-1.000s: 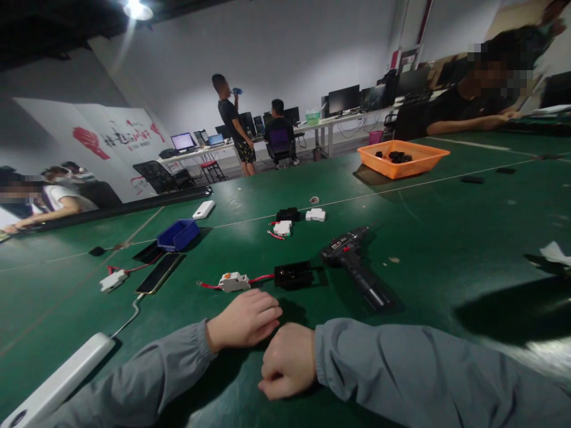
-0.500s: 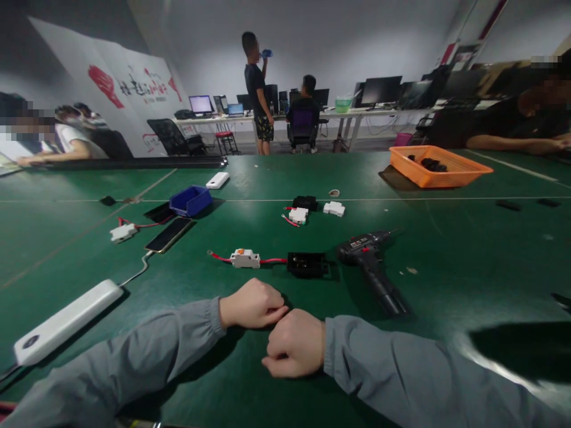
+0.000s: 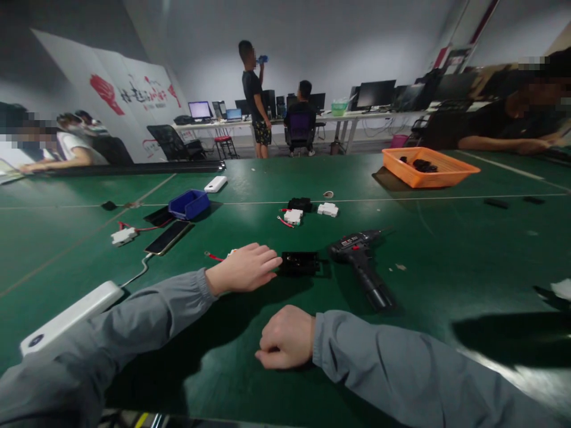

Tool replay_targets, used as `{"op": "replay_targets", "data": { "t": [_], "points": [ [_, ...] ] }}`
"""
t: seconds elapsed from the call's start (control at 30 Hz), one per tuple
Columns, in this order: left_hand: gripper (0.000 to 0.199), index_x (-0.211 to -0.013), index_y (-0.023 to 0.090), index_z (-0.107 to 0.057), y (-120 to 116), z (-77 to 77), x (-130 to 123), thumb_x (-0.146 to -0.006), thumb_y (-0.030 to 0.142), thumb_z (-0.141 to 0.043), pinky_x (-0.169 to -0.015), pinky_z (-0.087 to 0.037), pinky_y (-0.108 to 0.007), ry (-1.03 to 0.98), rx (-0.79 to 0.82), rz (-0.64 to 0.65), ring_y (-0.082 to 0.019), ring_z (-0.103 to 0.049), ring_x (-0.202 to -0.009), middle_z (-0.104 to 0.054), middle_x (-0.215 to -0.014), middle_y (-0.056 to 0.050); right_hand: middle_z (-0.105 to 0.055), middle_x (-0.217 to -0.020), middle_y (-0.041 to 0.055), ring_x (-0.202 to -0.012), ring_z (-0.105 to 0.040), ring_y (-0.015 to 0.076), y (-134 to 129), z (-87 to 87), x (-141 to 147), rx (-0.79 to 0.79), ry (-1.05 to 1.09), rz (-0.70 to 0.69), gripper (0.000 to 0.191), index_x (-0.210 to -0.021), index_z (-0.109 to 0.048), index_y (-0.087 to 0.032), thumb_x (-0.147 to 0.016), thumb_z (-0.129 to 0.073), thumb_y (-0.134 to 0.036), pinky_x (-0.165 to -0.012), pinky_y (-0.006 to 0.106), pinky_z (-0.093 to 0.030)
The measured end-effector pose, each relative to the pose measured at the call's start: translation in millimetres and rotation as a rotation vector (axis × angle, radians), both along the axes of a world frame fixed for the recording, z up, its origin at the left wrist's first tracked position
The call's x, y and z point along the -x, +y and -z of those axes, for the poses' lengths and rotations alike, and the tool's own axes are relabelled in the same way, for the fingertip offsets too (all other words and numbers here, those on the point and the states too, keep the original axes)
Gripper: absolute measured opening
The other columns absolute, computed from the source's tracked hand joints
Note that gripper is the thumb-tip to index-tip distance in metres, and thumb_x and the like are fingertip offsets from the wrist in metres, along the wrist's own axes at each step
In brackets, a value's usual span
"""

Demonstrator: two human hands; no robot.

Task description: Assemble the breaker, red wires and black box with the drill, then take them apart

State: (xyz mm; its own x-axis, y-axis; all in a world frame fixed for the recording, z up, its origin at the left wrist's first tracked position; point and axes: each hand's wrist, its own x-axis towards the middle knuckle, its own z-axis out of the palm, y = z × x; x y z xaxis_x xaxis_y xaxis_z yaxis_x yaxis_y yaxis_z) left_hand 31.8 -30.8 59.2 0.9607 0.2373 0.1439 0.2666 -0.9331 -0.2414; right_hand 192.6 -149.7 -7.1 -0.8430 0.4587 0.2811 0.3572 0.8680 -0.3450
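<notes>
My left hand (image 3: 245, 268) reaches out above the table with its fingers stretched, the tips at the left edge of a black plastic housing (image 3: 301, 263). Whether they touch it I cannot tell. Under this hand a white circuit breaker (image 3: 231, 253) is almost wholly hidden; a red wire (image 3: 214, 257) with a ring terminal sticks out to its left. My right hand (image 3: 288, 337) rests closed in a loose fist on the green tabletop, with nothing visible in it. To the right of the housing lies a black cordless drill (image 3: 360, 264), its bit pointing right and away.
Farther back lie a white breaker with red wires (image 3: 293, 217), another white breaker (image 3: 328, 209) and a black housing (image 3: 300, 204). An orange basket (image 3: 428, 175) holds black parts. At left are a blue bin (image 3: 190, 205), a phone (image 3: 169, 238) and a white power strip (image 3: 74, 318).
My left hand has lifted from beside the right one, moved forward and spread its fingers over the breaker and wire. My right hand stays in its fist. The view has shifted slightly.
</notes>
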Motion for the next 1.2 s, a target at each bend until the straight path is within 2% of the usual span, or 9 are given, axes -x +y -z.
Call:
{"op": "replay_targets", "data": {
  "t": [0.07, 0.17, 0.4, 0.5, 0.67, 1.0, 1.2],
  "points": [
    [0.040, -0.126, 0.018, -0.051, 6.3, -1.6, -2.7, -0.093, 0.042, -0.052, -0.086, -0.044, -0.036, 0.052, -0.030, -0.040, -0.023, -0.059, -0.103, -0.058, -0.123, -0.014, -0.068, -0.062, -0.0027, -0.062, -0.060, 0.0109, -0.6, -0.8, 0.1, -0.004, -0.007, 0.007, 0.033, -0.059, -0.063, -0.020, -0.088, -0.056, -0.036, -0.051, 0.026, -0.030],
    [0.050, -0.134, 0.019, -0.044, 10.3, 5.9, -5.5, -0.092, 0.046, -0.053, -0.082, -0.046, -0.035, 0.135, -0.062, -0.089, -0.022, -0.062, -0.096, -0.052, -0.132, -0.015, -0.068, -0.063, -0.0027, -0.063, -0.060, 0.0111, -1.3, -0.5, 0.2, -0.013, -0.010, 0.016, 0.033, -0.060, -0.063, -0.020, -0.087, -0.056, -0.036, -0.051, 0.026, -0.029],
    [0.038, -0.130, 0.021, -0.045, 11.2, 23.3, -16.5, -0.094, 0.034, -0.050, -0.069, -0.047, -0.030, 0.226, -0.082, -0.095, -0.018, -0.064, -0.081, -0.057, -0.117, -0.011, -0.070, -0.066, -0.0025, -0.064, -0.062, 0.0118, -1.7, -0.2, 0.3, -0.030, -0.051, 0.034, 0.032, -0.062, -0.065, -0.021, -0.087, -0.056, -0.038, -0.050, 0.026, -0.029],
    [0.041, -0.134, 0.022, -0.042, 12.8, 24.0, -19.2, -0.094, 0.032, -0.049, -0.066, -0.048, -0.030, 0.255, -0.093, -0.109, -0.018, -0.063, -0.078, -0.056, -0.115, -0.011, -0.071, -0.066, -0.0025, -0.064, -0.063, 0.0119, -2.2, -1.9, 0.3, -0.029, -0.050, 0.039, 0.030, -0.063, -0.066, -0.021, -0.087, -0.057, -0.038, -0.050, 0.026, -0.030],
    [0.061, -0.144, 0.028, -0.031, 15.2, 22.5, -21.6, -0.090, 0.034, -0.057, -0.061, -0.047, -0.030, 0.276, -0.122, -0.143, -0.020, -0.064, -0.079, -0.054, -0.119, -0.012, -0.071, -0.067, -0.0020, -0.065, -0.063, 0.0120, -2.3, -2.7, -0.1, -0.025, -0.042, 0.032, 0.030, -0.065, -0.068, -0.021, -0.087, -0.058, -0.038, -0.051, 0.025, -0.031],
    [0.045, -0.135, 0.022, -0.040, 20.4, 27.0, -22.0, -0.094, 0.036, -0.051, -0.056, -0.043, -0.028, 0.302, -0.183, -0.125, -0.018, -0.065, -0.073, -0.059, -0.107, -0.009, -0.070, -0.067, -0.0025, -0.066, -0.063, 0.0121, -2.3, -5.3, -1.8, 0.001, -0.046, 0.027, 0.030, -0.064, -0.066, -0.020, -0.087, -0.056, -0.037, -0.052, 0.024, -0.031],
    [0.041, -0.136, 0.022, -0.039, 20.7, 30.1, -21.7, -0.100, 0.042, -0.038, -0.053, -0.041, -0.028, 0.277, -0.217, -0.096, -0.017, -0.064, -0.066, -0.059, -0.102, -0.009, -0.071, -0.068, -0.0023, -0.065, -0.062, 0.0119, -1.8, -2.7, -2.1, -0.001, -0.033, 0.016, 0.032, -0.065, -0.066, -0.020, -0.088, -0.055, -0.038, -0.052, 0.025, -0.031]
  ]
}}
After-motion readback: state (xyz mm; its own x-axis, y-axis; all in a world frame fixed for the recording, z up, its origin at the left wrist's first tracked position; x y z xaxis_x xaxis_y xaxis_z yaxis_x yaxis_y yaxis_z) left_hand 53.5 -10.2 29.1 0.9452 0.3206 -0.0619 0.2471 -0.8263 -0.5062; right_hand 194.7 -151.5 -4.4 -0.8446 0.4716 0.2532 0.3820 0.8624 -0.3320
